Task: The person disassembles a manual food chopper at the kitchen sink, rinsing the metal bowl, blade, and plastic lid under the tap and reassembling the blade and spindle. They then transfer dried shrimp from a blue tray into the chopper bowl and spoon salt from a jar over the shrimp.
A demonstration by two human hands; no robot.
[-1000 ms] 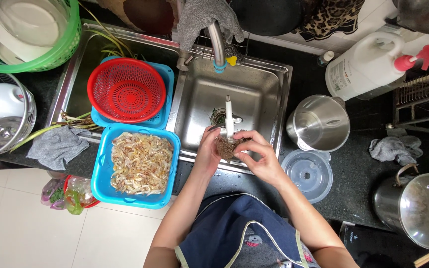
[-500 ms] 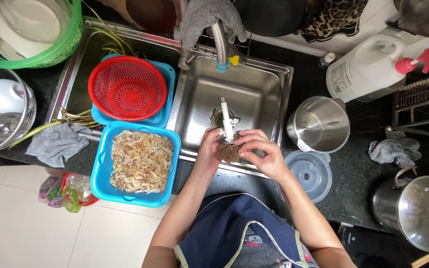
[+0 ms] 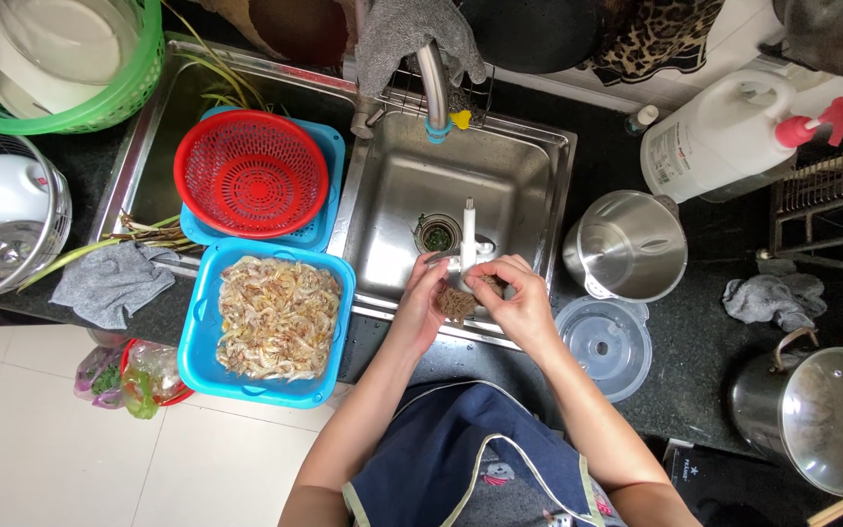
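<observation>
At the centre of the frame, over the front edge of a stainless-steel sink basin (image 3: 412,185), two bare hands meet around a small brown, rough, fibrous-looking lump (image 3: 457,304). The left hand (image 3: 421,298) curls its fingers against the lump's left side, while the right hand (image 3: 519,298) pinches a slim white-handled tool (image 3: 467,234) standing upright above it. Left of them sits a blue square plastic tub (image 3: 197,361) of pale shrimp.
</observation>
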